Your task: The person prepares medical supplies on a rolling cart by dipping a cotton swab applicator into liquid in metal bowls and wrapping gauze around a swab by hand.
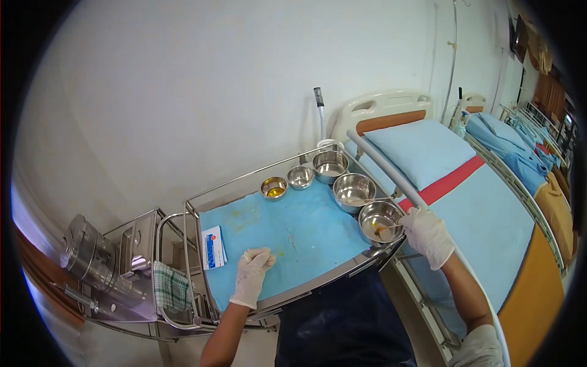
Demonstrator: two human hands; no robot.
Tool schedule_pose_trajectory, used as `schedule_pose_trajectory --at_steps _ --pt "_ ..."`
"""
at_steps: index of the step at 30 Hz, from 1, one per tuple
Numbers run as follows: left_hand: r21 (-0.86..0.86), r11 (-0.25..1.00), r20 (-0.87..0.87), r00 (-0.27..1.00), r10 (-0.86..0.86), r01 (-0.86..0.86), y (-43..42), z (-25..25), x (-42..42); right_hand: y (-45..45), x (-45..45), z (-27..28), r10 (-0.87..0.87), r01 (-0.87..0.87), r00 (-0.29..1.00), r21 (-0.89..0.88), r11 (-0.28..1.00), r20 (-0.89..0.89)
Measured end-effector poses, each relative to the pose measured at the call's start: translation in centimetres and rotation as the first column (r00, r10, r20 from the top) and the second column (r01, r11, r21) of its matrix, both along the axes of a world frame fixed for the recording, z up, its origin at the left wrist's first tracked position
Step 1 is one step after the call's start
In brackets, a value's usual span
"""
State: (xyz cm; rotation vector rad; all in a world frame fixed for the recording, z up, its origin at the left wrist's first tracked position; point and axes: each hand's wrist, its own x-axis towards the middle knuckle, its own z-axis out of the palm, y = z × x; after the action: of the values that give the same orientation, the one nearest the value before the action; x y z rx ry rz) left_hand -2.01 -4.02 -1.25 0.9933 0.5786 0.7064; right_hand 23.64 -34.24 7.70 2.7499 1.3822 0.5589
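My gloved right hand (427, 237) is closed at the rim of the nearest steel bowl (370, 238), pinching what looks like a thin metal tool. The tool's tip reaches into the bowl, beside a small brownish-yellow piece (381, 230). My gloved left hand (253, 275) is curled closed over the blue cloth (306, 229); what it holds, if anything, is hidden. Behind the nearest bowl stands another steel bowl (354, 191), with a thin tool across its rim. Farther back are a deep bowl (331, 165), a small bowl (300, 177) and a small bowl of yellow liquid (274, 189).
A white-and-blue packet (213, 248) lies at the cloth's left. Metal rails (257, 170) edge the trolley. A second trolley at left carries a steel drum (92, 254) and a checked towel (172, 286). A bed with a pillow (419, 150) stands close on the right.
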Motion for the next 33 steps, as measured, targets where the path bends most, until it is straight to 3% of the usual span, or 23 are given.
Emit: schedule_pose_trajectory --at_steps 2,7,9,11,14,16,18,19,21,33 --pt "-0.003 1.000 -0.009 1.000 -0.016 0.016 -0.1 0.6 0.1 0.6 0.1 0.9 -0.001 0.001 1.000 -0.061 0.998 0.012" --pt "-0.044 0.994 -0.063 0.992 -0.106 0.103 -0.1 1.9 0.2 2.1 -0.4 4.8 0.138 -0.109 0.985 0.247 0.963 -0.103" --pt "0.026 0.967 -0.102 0.963 -0.250 0.254 0.9 1.5 0.6 3.2 -1.6 5.1 0.171 -0.113 0.975 0.346 0.931 -0.141" --pt "0.090 0.912 -0.151 0.911 -0.384 0.400 1.8 1.7 1.0 4.4 -3.1 4.8 0.412 -0.146 0.840 0.584 0.798 -0.353" --pt "0.118 0.849 -0.277 0.838 -0.471 0.516 1.4 4.1 2.2 7.2 -3.6 0.1 0.542 -0.210 0.743 0.632 0.746 -0.392" --pt "0.121 0.774 -0.393 0.746 -0.538 0.622 1.0 5.3 3.1 9.3 -5.1 -1.8 0.524 -0.039 0.431 0.565 0.824 -0.735" --pt "0.132 0.724 -0.384 0.708 -0.593 0.677 1.5 5.2 3.9 11.3 -5.5 -4.8 0.602 0.120 0.081 0.607 0.786 -0.795" --pt "0.146 0.672 -0.372 0.669 -0.643 0.726 1.9 4.9 4.4 11.7 -6.2 -5.1 0.603 0.125 0.079 0.608 0.784 -0.794" --pt "0.181 0.559 -0.344 0.584 -0.735 0.809 2.5 4.6 5.3 12.7 -7.1 -5.1 0.584 0.308 -0.165 0.521 0.796 -0.795" --pt "0.152 0.422 -0.312 0.449 -0.837 0.894 3.0 3.8 7.6 14.2 -7.4 -7.5 0.592 0.357 -0.277 0.490 0.795 -0.757"
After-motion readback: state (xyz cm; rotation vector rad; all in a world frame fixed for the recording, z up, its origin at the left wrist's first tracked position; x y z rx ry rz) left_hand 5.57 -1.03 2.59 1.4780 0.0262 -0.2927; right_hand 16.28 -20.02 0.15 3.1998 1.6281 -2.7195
